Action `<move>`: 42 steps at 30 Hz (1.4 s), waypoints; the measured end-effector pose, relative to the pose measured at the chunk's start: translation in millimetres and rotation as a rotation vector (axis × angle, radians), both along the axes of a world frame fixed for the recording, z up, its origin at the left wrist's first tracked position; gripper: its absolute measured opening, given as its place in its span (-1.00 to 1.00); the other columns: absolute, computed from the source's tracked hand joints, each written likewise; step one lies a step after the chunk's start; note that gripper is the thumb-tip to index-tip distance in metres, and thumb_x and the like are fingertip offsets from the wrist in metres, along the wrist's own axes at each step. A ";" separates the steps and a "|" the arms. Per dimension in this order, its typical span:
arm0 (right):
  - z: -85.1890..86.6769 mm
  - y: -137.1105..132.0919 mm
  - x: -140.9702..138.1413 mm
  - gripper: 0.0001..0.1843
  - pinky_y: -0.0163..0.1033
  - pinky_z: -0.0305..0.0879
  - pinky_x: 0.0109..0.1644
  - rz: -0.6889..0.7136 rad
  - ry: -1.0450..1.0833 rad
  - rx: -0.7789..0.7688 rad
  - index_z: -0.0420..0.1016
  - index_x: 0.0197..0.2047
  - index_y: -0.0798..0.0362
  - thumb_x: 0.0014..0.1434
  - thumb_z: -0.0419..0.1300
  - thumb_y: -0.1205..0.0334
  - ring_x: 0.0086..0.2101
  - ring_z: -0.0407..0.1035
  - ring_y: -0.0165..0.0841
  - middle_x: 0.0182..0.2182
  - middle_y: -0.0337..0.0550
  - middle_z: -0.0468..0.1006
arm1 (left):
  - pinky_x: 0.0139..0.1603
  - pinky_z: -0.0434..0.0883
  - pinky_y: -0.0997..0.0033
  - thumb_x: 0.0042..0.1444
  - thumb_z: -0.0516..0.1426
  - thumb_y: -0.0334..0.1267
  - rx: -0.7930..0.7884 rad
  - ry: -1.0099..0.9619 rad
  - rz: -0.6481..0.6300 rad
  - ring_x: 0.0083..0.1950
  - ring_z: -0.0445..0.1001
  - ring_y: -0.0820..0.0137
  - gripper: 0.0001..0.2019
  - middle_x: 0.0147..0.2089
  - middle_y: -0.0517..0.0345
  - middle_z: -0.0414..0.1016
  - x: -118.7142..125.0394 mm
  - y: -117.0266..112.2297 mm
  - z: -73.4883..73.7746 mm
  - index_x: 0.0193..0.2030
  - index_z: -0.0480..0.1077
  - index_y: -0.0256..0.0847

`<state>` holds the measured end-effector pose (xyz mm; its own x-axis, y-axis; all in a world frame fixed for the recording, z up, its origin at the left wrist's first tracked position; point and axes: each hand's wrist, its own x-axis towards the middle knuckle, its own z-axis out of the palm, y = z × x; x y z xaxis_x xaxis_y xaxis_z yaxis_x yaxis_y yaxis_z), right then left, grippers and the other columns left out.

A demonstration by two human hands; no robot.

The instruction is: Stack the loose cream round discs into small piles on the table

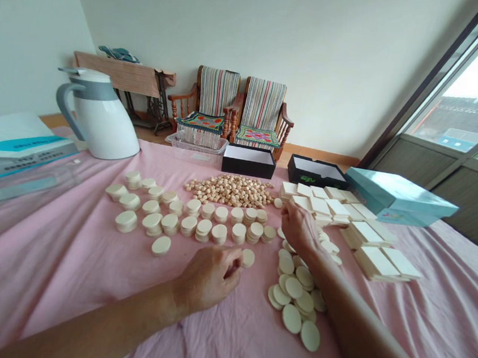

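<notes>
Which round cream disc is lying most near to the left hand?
The lone disc just beside the fingers of the left hand: it lies single on the pink cloth, unlike the stacks beyond it and the loose heap below the right hand.

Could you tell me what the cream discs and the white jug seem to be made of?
The cream discs look matte and smooth, with even edges, perhaps pressed soap or wax; the look cannot settle which. The white jug seems glossy plastic, going by the soft shine on its body.
</notes>
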<state>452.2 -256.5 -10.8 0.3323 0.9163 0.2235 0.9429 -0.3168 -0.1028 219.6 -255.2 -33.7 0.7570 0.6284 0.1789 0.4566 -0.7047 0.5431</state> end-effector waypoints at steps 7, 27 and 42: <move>6.0 17.6 -0.9 -0.73 -0.29 0.14 -0.28 0.086 -0.103 -0.110 0.39 -0.15 0.14 0.10 -0.01 0.48 -0.19 0.40 -0.24 -0.19 0.05 0.48 | -0.47 0.03 0.50 0.03 0.04 -0.41 -0.019 0.011 0.001 -0.53 0.24 0.54 -0.92 -0.55 0.30 0.32 -1.8 -1.5 2.2 -0.46 0.28 -0.21; 7.4 37.1 -16.3 -0.63 -0.26 0.32 -0.22 0.065 -0.118 -0.222 0.39 -0.06 0.26 0.18 -0.15 0.56 -0.16 0.47 -0.19 -0.11 0.20 0.45 | -0.46 0.05 0.50 0.05 0.04 -0.41 -0.023 0.011 -0.001 -0.52 0.25 0.53 -0.92 -0.54 0.30 0.32 -1.5 -1.7 3.5 -0.44 0.30 -0.21; 8.5 50.9 -15.2 -0.69 -0.21 0.32 -0.12 0.017 -0.064 -0.284 0.49 -0.08 0.26 0.17 0.01 0.43 -0.13 0.46 -0.16 -0.16 0.27 0.52 | -0.47 0.06 0.50 0.06 0.04 -0.39 -0.021 0.030 -0.003 -0.52 0.26 0.52 -0.90 -0.53 0.29 0.34 -2.3 -1.6 4.8 -0.45 0.28 -0.21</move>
